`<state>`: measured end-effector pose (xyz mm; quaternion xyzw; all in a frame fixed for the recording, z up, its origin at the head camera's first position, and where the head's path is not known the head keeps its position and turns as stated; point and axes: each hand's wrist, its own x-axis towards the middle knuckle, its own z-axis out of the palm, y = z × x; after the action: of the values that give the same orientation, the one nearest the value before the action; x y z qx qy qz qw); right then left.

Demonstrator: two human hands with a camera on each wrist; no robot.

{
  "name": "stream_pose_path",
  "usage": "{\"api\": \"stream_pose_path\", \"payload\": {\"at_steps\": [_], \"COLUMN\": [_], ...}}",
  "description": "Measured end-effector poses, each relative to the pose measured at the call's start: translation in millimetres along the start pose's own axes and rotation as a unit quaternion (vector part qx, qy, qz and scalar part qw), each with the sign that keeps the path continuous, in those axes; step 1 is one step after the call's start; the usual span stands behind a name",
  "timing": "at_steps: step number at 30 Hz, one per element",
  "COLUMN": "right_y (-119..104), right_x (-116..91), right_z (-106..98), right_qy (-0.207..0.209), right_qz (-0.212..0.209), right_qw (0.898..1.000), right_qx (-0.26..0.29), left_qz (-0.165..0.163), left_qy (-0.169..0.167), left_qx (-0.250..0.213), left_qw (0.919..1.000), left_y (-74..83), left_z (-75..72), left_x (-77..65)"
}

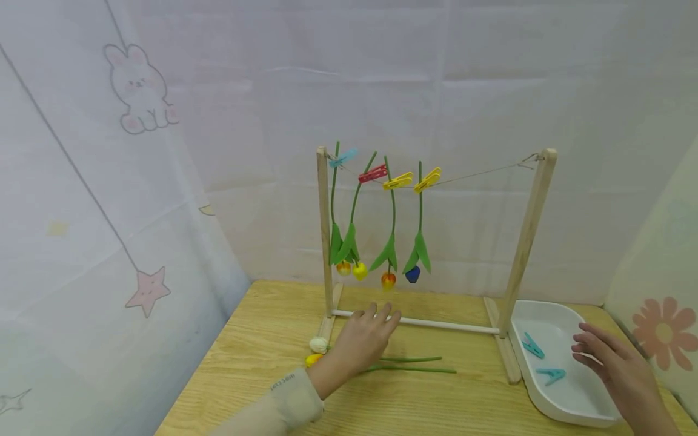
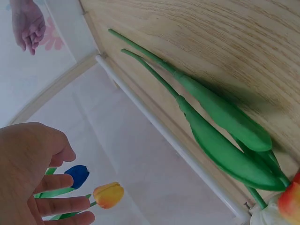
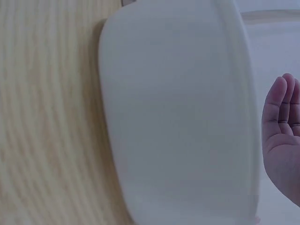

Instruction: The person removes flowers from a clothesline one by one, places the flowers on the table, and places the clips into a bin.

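Observation:
My left hand (image 1: pixel 364 339) is over two artificial tulips lying on the table, its fingers spread and nothing held. One has a white bloom (image 1: pixel 319 345), the other a yellow-orange bloom (image 1: pixel 314 360); the left wrist view shows their green leaves (image 2: pixel 225 112) clear of the hand. Above the white tray (image 1: pixel 567 402) hovers my right hand (image 1: pixel 618 366), fingers loosely bent and holding nothing. Two turquoise clothespins (image 1: pixel 552 375) lie in that tray. Several tulips hang bloom-down from a string, clipped by a light blue clothespin (image 1: pixel 343 157), a red clothespin (image 1: pixel 373 174) and two yellow clothespins (image 1: pixel 428 180).
A wooden frame carries the string (image 1: pixel 480 174) between its left post (image 1: pixel 324 242) and right post (image 1: pixel 526 242). Low across it runs a white rod (image 1: pixel 447 325). The tray stands beside the right foot (image 1: pixel 508 360). Printed cloth (image 1: pixel 218 151) hangs around the wooden table (image 1: pixel 262 339).

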<state>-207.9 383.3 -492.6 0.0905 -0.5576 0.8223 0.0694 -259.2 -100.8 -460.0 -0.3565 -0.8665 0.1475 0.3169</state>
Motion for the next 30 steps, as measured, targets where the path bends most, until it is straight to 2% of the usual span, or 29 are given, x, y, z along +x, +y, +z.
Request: {"api": "stream_pose_path", "payload": {"at_steps": [3, 10, 19, 26, 30], "right_y": [-2, -7, -22, -35, -42], "right_x": [6, 21, 39, 50, 57], "right_z": [5, 23, 52, 74, 85], "right_qy": [-0.01, -0.066, -0.088, -0.092, -0.087], "right_qz": [-0.006, -0.044, -0.048, -0.055, -0.071], "right_qw": [1.0, 0.997, 0.993, 0.99, 0.989], "right_qx": [-0.007, -0.022, -0.057, -0.087, -0.095], "left_qz": [0.002, -0.009, -0.012, 0.0, 0.0], "left_qy": [0.017, 0.069, 0.096, 0.095, 0.113], "left_qx": [0.004, 0.004, -0.004, -0.038, -0.05], "left_qw": [0.9998, 0.9976, 0.9953, 0.9947, 0.9924], "left_y": [-2.9, -11.1, -25.6, -39.6, -45.4], "left_z": [-2.3, -7.9, -16.1, -26.7, -30.0], "left_x": [1.7, 11.8, 26.5, 40.5, 47.1]}}
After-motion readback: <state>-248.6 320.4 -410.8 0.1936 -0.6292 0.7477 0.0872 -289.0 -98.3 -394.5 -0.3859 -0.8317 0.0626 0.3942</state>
